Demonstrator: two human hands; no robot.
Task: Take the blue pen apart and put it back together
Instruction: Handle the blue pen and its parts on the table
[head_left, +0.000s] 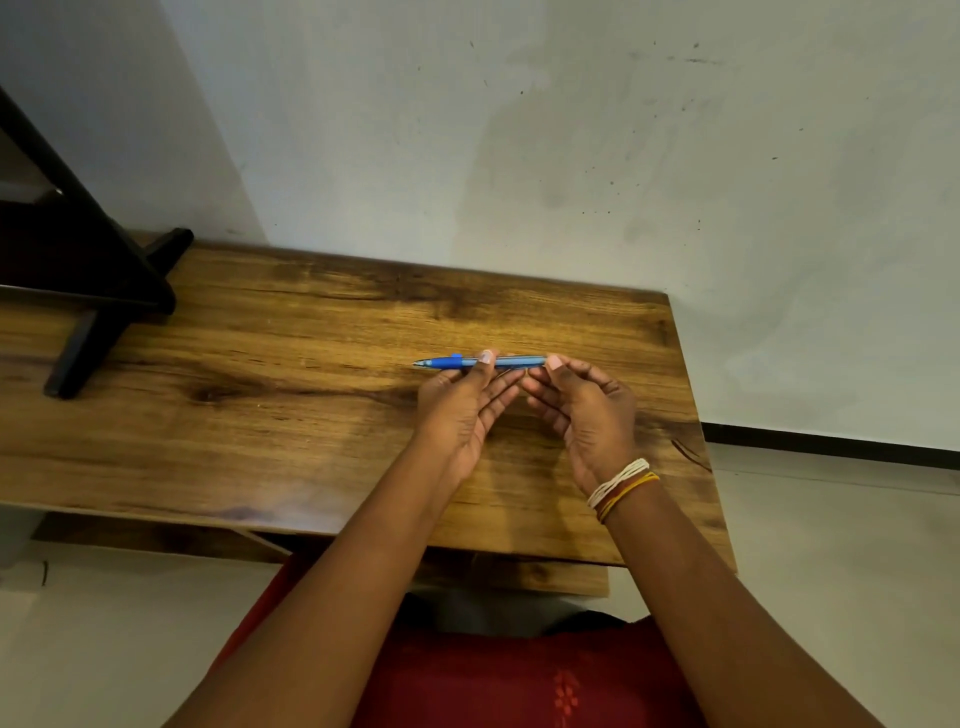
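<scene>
Head view. A blue pen (480, 361) is held level above a wooden table (291, 364), its long axis running left to right, with the tip pointing left and a solid blue grip section and clip near that end; the barrel toward the right is translucent blue. The pen appears whole, with no part separated.

The left hand (462, 405) pinches the pen near its middle, thumb on the near side with the nail showing against the barrel, the other fingers extended beneath and behind it. The right hand (584, 410) pinches the right end of the barrel between thumb and curled fingers, the thumbnail resting at the pen's end. The two hands sit close together, fingertips almost meeting under the barrel.

Thread bands (621, 488), white, red and yellow, circle the right wrist. A dark stand (88, 291) rests on the table's far left part. A pale wall (571, 156) rises behind the table. Red clothing (493, 680) fills the lower edge.
</scene>
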